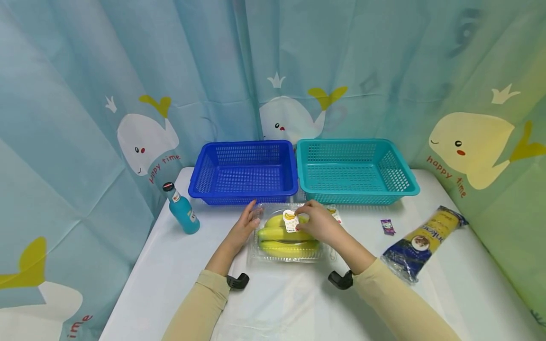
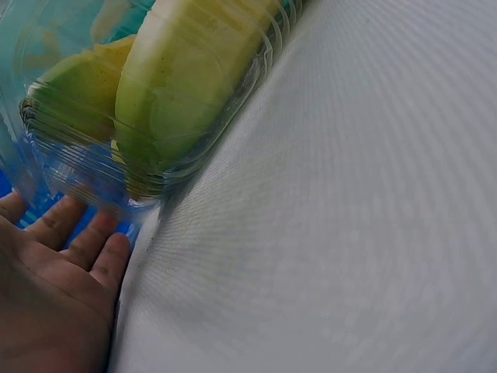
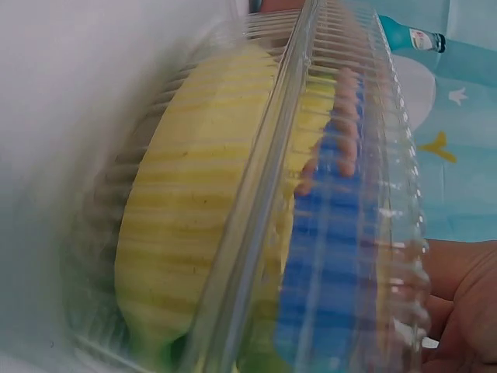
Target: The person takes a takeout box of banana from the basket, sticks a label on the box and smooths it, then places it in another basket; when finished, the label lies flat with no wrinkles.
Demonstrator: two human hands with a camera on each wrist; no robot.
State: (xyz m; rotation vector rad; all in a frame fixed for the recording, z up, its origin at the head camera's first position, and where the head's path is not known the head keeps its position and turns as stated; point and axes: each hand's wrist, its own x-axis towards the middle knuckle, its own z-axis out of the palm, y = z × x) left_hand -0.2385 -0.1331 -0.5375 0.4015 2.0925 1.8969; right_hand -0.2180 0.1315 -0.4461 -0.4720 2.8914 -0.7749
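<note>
A clear plastic clamshell box (image 1: pixel 315 255) of yellow-green bananas (image 1: pixel 287 248) sits on the table between my hands. My right hand (image 1: pixel 322 225) is over the lid, thumb and fingers pinching the right edge of a white label (image 1: pixel 291 221) with a banana picture. In the right wrist view its fingers (image 3: pixel 443 272) are beside the ridged lid. Along the box's left side, my left hand (image 1: pixel 241 232) has its fingers extended; in the left wrist view the fingertips (image 2: pixel 97 229) are right at the box end. A second banana label (image 1: pixel 334 214) is partly hidden behind my right hand.
Behind the box stand a blue basket (image 1: pixel 243 195) and a teal basket (image 1: pixel 358 193), side by side. A blue bottle (image 1: pixel 184 210) stands at left. To the right lie a small purple packet (image 1: pixel 387 227) and a yellow-and-blue bag (image 1: pixel 422 244). Whale-print curtains (image 1: pixel 239 71) enclose the table.
</note>
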